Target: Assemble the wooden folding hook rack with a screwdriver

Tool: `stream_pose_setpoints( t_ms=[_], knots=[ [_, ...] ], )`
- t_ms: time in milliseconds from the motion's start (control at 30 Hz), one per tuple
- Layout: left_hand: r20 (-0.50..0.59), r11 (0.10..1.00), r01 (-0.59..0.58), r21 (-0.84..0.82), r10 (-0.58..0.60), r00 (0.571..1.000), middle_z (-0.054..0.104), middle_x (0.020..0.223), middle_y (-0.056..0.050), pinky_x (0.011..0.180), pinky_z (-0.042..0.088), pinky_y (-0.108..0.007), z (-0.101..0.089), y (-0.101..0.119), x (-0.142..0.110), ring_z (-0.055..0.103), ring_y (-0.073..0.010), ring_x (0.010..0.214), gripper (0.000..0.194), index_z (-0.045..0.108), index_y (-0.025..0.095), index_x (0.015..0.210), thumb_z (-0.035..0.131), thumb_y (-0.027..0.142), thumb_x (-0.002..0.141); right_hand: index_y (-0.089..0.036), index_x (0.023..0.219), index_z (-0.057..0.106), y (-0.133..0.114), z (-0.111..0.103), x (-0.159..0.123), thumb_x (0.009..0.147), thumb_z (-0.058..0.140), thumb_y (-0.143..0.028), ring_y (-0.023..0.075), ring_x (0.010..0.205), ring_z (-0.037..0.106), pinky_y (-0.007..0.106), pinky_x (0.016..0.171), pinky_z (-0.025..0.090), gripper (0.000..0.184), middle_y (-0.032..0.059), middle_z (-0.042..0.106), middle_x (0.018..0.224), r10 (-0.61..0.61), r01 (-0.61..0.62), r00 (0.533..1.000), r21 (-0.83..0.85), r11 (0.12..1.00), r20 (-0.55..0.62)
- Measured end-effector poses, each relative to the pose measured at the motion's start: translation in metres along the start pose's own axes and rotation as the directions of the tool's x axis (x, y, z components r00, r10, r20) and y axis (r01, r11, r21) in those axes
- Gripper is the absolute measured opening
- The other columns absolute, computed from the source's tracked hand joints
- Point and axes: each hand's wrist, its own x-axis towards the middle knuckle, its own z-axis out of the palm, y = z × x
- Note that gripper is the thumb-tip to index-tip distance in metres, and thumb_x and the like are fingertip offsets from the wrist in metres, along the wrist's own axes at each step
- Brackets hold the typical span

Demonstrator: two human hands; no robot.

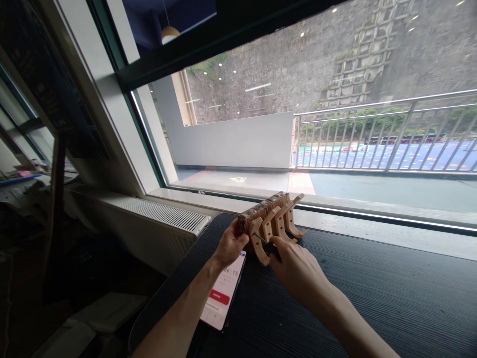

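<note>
A bark-edged wooden hook rack (269,203) is held on its edge above the dark table, with several pale curved wooden hooks (280,223) along its face. My left hand (230,244) is closed around the rack's near end, thumb by the nearest hook. That nearest hook (258,243) has small dark holes. My right hand (294,261) is closed on a thin, dark-shafted tool (260,239), whose tip points at the nearest hook. The fingers hide the tool's handle, so its exact kind is unclear. Whether the tip sits in a hole cannot be made out.
A phone (219,298) with a lit timer screen lies on the black table (391,293), under my left wrist. Beyond the table are the window sill (346,221) and a large window. A white radiator (160,211) stands at the left, with white boxes (100,318) below it.
</note>
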Motion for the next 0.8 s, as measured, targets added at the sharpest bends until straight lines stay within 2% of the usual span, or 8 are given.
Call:
stream_pose_setpoints(
  t_ms=[67,133,233,367,533,800],
  knots=[
    [-0.003,1.000,0.003,-0.005,-0.003,1.000,0.065,0.103,-0.007,0.085,0.049,-0.032,0.000,-0.001,0.000,0.061,-0.0202,0.096,0.035,0.054,0.015,0.110,0.056,0.013,0.075,-0.019,0.098,0.055,-0.003,-0.001,-0.001,0.083,0.042,-0.017,0.0191,0.075,0.064,0.026,0.053,0.029,0.020,0.0052,0.067,0.089,-0.010,0.009,1.000,-0.021,1.000,-0.023],
    [-0.007,1.000,0.001,0.001,-0.001,1.000,0.065,0.102,-0.007,0.084,0.049,-0.031,0.000,-0.002,0.000,0.061,-0.0201,0.096,0.035,0.054,0.015,0.110,0.055,0.013,0.075,-0.017,0.093,0.055,-0.005,0.000,-0.002,0.082,0.041,-0.013,0.0187,0.073,0.064,0.027,0.052,0.029,0.018,0.0067,0.065,0.090,-0.019,0.015,0.999,-0.086,0.996,-0.048],
    [-0.009,1.000,-0.009,0.020,0.009,1.000,0.065,0.101,-0.006,0.082,0.049,-0.030,-0.001,-0.002,0.000,0.061,-0.0193,0.094,0.033,0.054,0.015,0.109,0.054,0.012,0.076,-0.016,0.086,0.055,-0.008,0.001,-0.002,0.083,0.038,-0.006,0.0181,0.069,0.064,0.026,0.050,0.029,0.020,0.0071,0.064,0.085,-0.063,0.051,0.996,-0.189,0.981,-0.055],
    [-0.008,0.999,-0.026,0.026,0.026,1.000,0.065,0.101,-0.005,0.082,0.049,-0.029,0.000,-0.001,0.001,0.061,-0.0185,0.094,0.032,0.054,0.015,0.107,0.053,0.011,0.075,-0.016,0.086,0.056,-0.011,0.003,-0.004,0.083,0.038,-0.005,0.0194,0.068,0.065,0.026,0.050,0.031,0.021,0.0064,0.065,0.079,-0.090,0.073,0.995,-0.260,0.963,-0.052],
    [0.000,1.000,-0.018,0.019,0.018,1.000,0.065,0.099,-0.005,0.080,0.049,-0.028,0.000,-0.001,0.001,0.061,-0.0179,0.092,0.032,0.054,0.015,0.107,0.053,0.011,0.075,-0.017,0.084,0.057,-0.009,0.002,-0.003,0.088,0.040,-0.014,0.0201,0.067,0.066,0.027,0.051,0.030,0.018,0.0059,0.067,0.077,-0.073,0.060,0.996,-0.221,0.973,-0.052],
    [0.002,0.999,-0.030,0.028,0.030,1.000,0.065,0.100,-0.005,0.083,0.049,-0.029,0.000,0.000,0.000,0.061,-0.0178,0.093,0.033,0.054,0.015,0.108,0.053,0.011,0.076,-0.021,0.082,0.059,0.003,0.006,0.003,0.088,0.037,-0.031,0.0209,0.070,0.065,0.028,0.051,0.025,0.025,0.0048,0.070,0.076,-0.005,0.005,1.000,-0.042,0.999,-0.007]
  ],
)
